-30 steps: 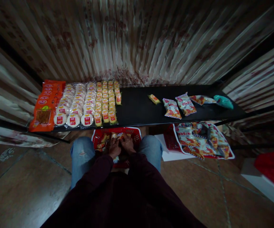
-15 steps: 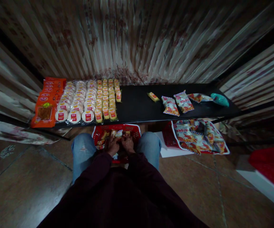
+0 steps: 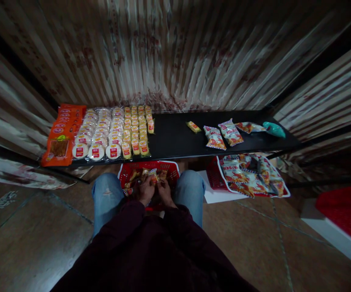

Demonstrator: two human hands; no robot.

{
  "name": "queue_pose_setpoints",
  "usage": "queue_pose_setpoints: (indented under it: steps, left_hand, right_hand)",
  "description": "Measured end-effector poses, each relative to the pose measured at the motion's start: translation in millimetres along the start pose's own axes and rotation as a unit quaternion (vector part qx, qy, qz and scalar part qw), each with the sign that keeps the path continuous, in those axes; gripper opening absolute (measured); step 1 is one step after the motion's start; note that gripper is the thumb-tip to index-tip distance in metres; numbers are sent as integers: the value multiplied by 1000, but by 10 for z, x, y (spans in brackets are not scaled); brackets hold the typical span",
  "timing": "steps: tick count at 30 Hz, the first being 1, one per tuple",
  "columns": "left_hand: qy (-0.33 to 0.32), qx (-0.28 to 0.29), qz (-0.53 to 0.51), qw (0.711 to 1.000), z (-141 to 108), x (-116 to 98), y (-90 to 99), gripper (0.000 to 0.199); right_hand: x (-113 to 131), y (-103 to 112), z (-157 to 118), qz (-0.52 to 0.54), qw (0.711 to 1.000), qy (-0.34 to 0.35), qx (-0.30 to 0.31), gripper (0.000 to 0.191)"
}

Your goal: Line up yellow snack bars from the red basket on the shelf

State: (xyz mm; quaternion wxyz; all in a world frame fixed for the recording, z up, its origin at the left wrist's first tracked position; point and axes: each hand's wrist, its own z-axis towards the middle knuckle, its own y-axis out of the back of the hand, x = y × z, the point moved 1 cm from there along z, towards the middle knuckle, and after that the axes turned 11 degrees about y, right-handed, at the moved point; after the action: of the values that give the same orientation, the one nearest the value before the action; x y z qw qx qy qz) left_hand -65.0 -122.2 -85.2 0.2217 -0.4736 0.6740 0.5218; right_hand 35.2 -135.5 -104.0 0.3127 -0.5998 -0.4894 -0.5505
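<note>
My left hand and my right hand are close together inside a red basket between my knees. Their curled fingers meet at a small snack packet with a striped end, and both hands appear closed on it. Other small wrapped snacks lie around my hands, partly hidden in shadow. On the black shelf above the basket, rows of yellow-wrapped snacks stand beside rows of round white crackers in clear wrap. Orange packs lie at the left end.
One yellow packet, white-and-orange snack bags and a teal bag lie on the shelf's right part. Below, a second red basket holds several snack bags. Another red basket stands at far right. A pleated curtain hangs behind.
My hands have drawn slightly closer together, and the striped packet now shows between their fingertips. The view has shifted a little; the things on the shelf stay as they were.
</note>
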Motion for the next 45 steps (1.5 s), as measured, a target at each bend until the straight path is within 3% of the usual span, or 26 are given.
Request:
queue_pose_setpoints:
  steps: [6,21,27,37,45]
  left_hand:
    - [15,-24,-59,998,-142,-199,180,39]
    - [-16,-4,-143,990,-341,-436,356,52]
    - [-11,14,-166,986,-386,-525,440,61]
    - [-28,-24,-159,987,-368,-568,493,51]
    - [-13,-52,-138,989,-376,-598,518,32]
  right_hand:
    - [136,34,-76,19,996,71,41,48]
    - [536,139,-170,43,991,114,55,41]
    - [736,160,-188,109,988,92,64,42]
    - [885,97,-247,226,970,34,89,48]
    - [907,109,-265,196,973,76,93,44]
